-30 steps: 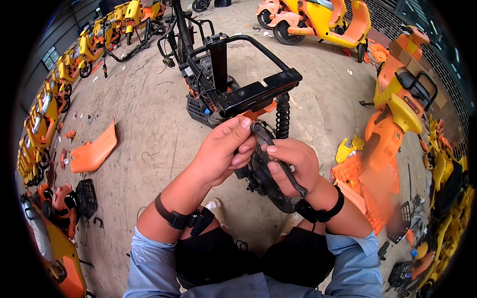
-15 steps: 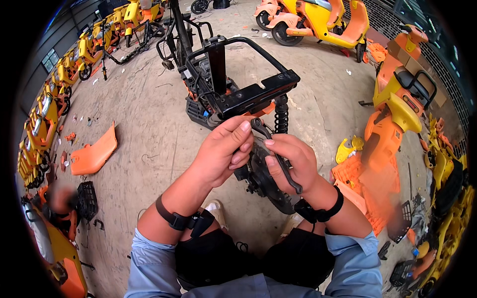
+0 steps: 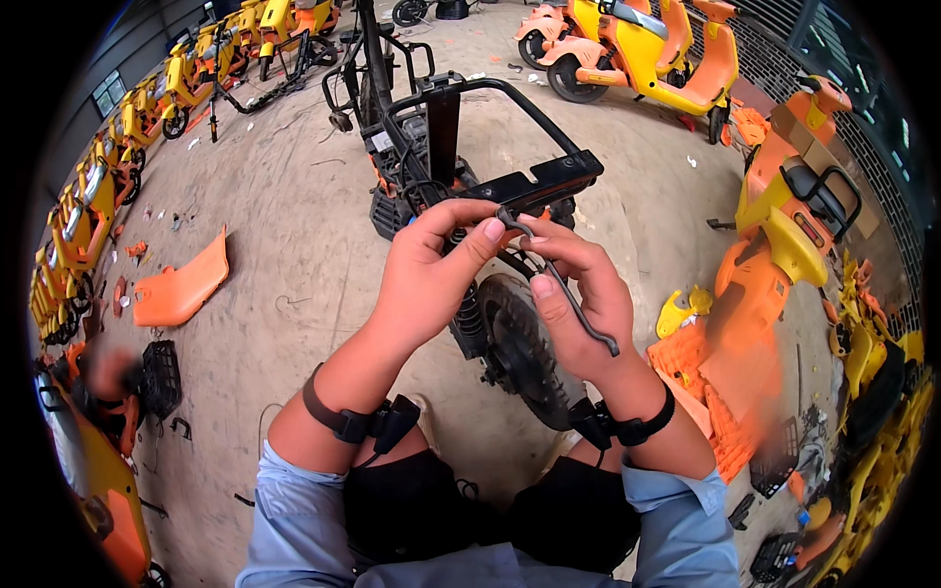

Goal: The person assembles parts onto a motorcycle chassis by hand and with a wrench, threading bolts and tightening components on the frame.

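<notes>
- Left hand [image 3: 441, 255] — thumb and forefinger pinching the far end of a dark, bent metal bar [image 3: 573, 302].
- Right hand [image 3: 588, 289] — thumb and fingers closed around the bar's middle, covering most of its grip side.
- Metal bar: lies between the two hands, its long axis slanting from the left fingertips back toward the right wrist; the near, hooked end sticks out over the right palm's heel, whether touching I cannot tell.
- Nearer hand: the right one, which has the longer stretch of the bar along it.
- Wheel [image 3: 524, 343]: below and between both hands.
- Black rack [image 3: 534, 181]: just beyond the fingertips.
- Orange panel [image 3: 186, 279]: on the floor [image 3: 274, 196], well left of the left hand.
</notes>
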Tool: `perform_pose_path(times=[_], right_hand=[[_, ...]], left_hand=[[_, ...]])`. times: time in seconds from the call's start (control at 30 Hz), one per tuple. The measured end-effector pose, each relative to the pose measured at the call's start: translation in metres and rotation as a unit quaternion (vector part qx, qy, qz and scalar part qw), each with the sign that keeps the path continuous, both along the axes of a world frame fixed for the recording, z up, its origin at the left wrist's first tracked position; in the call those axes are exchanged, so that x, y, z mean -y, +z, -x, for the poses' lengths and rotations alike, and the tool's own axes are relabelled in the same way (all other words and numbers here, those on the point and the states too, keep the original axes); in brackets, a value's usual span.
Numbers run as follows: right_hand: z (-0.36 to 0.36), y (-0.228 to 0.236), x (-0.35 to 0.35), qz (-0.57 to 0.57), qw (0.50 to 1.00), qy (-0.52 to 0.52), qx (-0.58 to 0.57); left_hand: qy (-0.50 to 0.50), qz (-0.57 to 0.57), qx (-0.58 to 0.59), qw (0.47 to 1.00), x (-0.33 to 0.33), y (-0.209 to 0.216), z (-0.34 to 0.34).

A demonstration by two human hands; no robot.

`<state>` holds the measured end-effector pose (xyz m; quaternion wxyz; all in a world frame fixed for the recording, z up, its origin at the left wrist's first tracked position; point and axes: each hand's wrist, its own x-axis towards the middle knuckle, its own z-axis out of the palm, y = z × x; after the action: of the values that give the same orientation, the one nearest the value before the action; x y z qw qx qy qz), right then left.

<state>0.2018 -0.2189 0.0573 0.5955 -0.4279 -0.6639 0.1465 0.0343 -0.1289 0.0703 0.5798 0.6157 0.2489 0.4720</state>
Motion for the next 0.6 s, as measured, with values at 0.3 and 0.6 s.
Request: perform_pose_path(times=[0.3,0.6], right_hand=[[0.006,0.031,-0.037,0.137,0.982,0.069,-0.115],[0.016,0.03,-0.053,0.198,0.973,0.03,-0.115]], left_hand=[[0.033,-0.028,-0.067,0.997,-0.046,0.007,0.019],[0.034,-0.051,-0.121,0.991,-0.069,-0.007,0.03]])
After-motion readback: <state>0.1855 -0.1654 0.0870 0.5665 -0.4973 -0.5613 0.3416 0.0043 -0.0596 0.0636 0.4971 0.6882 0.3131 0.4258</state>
